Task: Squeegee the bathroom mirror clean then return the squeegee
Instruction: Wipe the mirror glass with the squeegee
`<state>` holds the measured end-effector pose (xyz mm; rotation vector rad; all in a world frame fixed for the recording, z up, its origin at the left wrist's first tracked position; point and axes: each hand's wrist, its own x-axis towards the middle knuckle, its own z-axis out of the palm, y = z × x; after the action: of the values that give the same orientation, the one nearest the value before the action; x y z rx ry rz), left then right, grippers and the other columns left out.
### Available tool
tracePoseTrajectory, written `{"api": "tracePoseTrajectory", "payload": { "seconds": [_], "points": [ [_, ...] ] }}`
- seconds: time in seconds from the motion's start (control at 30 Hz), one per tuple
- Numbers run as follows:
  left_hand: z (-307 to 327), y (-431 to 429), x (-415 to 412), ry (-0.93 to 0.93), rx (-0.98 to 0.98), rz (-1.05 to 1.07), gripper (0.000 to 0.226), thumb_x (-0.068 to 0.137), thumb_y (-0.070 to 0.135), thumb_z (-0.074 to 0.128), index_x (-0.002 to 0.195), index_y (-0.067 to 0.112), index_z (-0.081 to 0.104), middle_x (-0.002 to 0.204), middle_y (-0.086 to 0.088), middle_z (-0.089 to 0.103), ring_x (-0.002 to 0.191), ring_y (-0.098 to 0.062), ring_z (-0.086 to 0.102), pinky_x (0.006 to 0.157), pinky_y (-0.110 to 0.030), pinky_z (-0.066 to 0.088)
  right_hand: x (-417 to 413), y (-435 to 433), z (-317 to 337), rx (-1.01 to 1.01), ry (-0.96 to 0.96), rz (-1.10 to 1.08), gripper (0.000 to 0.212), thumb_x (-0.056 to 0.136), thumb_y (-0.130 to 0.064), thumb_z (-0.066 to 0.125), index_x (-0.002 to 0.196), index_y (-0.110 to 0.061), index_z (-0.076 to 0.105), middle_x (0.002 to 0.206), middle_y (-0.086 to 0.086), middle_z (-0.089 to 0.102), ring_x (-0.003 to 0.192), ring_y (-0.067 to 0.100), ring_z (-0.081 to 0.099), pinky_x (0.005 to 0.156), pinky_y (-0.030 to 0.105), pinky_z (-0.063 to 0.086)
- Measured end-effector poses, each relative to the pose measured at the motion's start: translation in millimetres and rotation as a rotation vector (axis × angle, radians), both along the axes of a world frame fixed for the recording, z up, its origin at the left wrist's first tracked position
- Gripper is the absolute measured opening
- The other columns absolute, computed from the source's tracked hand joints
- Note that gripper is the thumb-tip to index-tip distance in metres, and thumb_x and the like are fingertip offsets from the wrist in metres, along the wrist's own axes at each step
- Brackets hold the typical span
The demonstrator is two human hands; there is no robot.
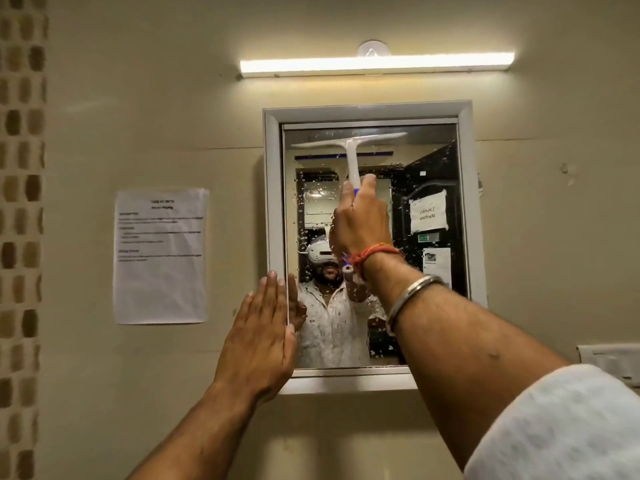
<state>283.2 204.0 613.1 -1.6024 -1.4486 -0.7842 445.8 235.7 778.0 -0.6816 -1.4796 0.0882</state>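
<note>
The wall mirror [429, 161] in a white frame is speckled with water drops. A white squeegee [351, 147] lies with its blade flat against the glass near the top edge, handle pointing down. My right hand [362, 220] is closed around that handle, reaching up from the lower right. My left hand [263, 327] rests flat, fingers straight and together, against the mirror's left frame edge near its lower corner. The mirror reflects a person wearing a white headset.
A lit tube light [377, 64] runs above the mirror. A printed paper notice [161, 256] is stuck on the beige wall to the left. A strip of mosaic tiles [22, 202] lines the far left. A white fixture [613, 362] shows at the right edge.
</note>
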Motion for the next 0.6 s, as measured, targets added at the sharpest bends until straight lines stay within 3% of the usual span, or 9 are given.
{"api": "tracePoseTrajectory", "payload": {
  "seconds": [0.1, 0.23, 0.4, 0.6],
  "points": [
    [-2, 5, 2, 0.012, -0.003, -0.013, 0.066, 0.096, 0.033, 0.022, 0.153, 0.003, 0.007, 0.161, -0.014, 0.000, 0.149, -0.026, 0.004, 0.115, -0.038, 0.005, 4, 7, 19, -0.005, -0.001, 0.007, 0.036, 0.104, -0.029, 0.032, 0.131, -0.007, 0.039, 0.069, -0.004, 0.050, 0.055, 0.007, 0.050, 0.049, 0.022, 0.042],
    [-6, 11, 10, 0.012, -0.006, -0.049, 0.069, 0.095, 0.032, 0.026, 0.154, 0.006, 0.000, 0.162, -0.012, -0.004, 0.149, -0.021, -0.001, 0.116, -0.036, 0.004, 10, 15, 34, -0.041, 0.023, 0.042, 0.031, 0.103, -0.026, 0.034, 0.123, -0.005, 0.043, 0.074, -0.003, 0.053, 0.061, 0.010, 0.055, 0.053, 0.024, 0.045],
    [-5, 14, 20, 0.015, -0.023, -0.066, 0.070, 0.094, 0.032, 0.027, 0.154, 0.006, 0.001, 0.162, -0.010, -0.006, 0.149, -0.020, -0.002, 0.117, -0.036, 0.003, 8, 17, 54, -0.061, 0.001, 0.096, 0.028, 0.102, -0.025, 0.037, 0.120, -0.005, 0.046, 0.095, 0.007, 0.056, 0.073, 0.014, 0.054, 0.064, 0.030, 0.048],
    [-5, 11, 17, 0.011, -0.007, -0.040, 0.069, 0.094, 0.030, 0.029, 0.154, 0.005, 0.003, 0.162, -0.012, -0.003, 0.149, -0.021, 0.000, 0.117, -0.035, 0.003, 7, 21, 38, -0.107, -0.017, 0.098, 0.032, 0.104, -0.029, 0.032, 0.125, -0.007, 0.043, 0.076, -0.001, 0.053, 0.061, 0.011, 0.052, 0.056, 0.029, 0.045]
  ]
}}
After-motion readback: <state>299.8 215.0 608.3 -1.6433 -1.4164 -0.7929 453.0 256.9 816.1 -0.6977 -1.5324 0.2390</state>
